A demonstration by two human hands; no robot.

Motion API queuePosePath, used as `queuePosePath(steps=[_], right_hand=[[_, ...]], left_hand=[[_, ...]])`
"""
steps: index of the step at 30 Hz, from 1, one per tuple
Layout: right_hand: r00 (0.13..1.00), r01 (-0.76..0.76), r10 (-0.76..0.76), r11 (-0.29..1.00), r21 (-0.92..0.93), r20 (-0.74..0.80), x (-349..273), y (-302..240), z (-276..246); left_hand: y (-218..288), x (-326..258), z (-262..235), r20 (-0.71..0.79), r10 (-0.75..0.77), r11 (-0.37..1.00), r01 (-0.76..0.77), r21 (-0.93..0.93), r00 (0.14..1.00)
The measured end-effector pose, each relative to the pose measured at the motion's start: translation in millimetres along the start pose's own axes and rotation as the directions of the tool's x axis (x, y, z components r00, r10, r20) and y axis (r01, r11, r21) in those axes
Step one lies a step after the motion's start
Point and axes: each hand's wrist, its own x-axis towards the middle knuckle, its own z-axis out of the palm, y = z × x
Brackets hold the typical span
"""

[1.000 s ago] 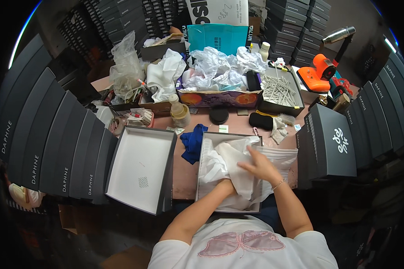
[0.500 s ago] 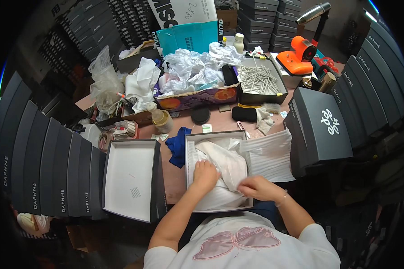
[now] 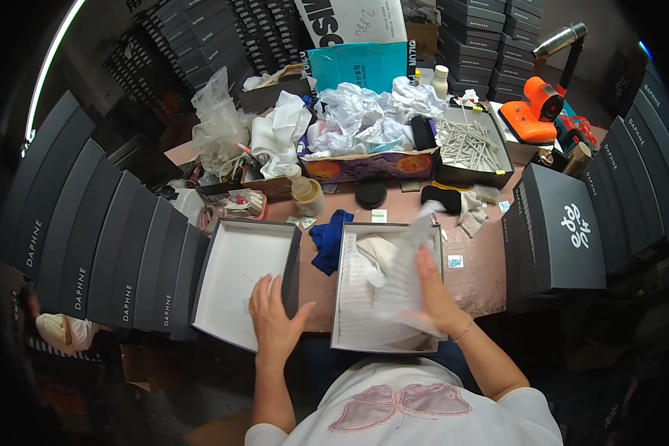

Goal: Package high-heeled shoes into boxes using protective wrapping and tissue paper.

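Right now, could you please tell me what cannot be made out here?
Head view: inside the box, whatever the white wrapping hides.
Head view: the exact edges of the translucent sheet by the right hand, blurred.
Head view: part of the lid, covered by the left hand.

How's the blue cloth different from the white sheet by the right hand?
The blue cloth is dark; the white sheet is pale. The cloth lies crumpled on the table; the sheet is raised over the box, by the right hand. Both look bendy.
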Motion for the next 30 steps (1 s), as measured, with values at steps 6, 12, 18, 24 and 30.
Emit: queuePosePath(steps=[6,12,18,24,30], right_hand=[[0.947,0.158,0.02,0.839,-0.521,0.319,23.7,-5.6,66.8],[0.947,0.154,0.009,0.866,-0.476,0.322,4.9,25.5,41.7],[0.951,0.018,0.217,0.671,0.741,-0.221,5.8,-14.6,-37.1],[0.802,-0.536,0.597,0.697,0.475,0.029,-60.2,30.1,-40.3],[0.864,-0.499,0.497,0.82,0.281,0.086,-72.8,-9.6,-34.8]], left_hand=[[-62.7,-25.6,7.7,0.383,-0.131,0.989,0.092,0.12,0.914],[-4.4,-10.3,-107.6,0.156,-0.142,0.731,0.209,-0.649,0.978],[67.1,-2.9,-58.3,0.373,-0.316,-0.206,0.321,-0.924,0.872],[33.0,-5.2,65.2,0.198,0.09,0.819,0.041,-0.573,0.976],[19.2,-18.6,84.3,0.568,-0.061,0.223,0.566,-0.794,0.821]])
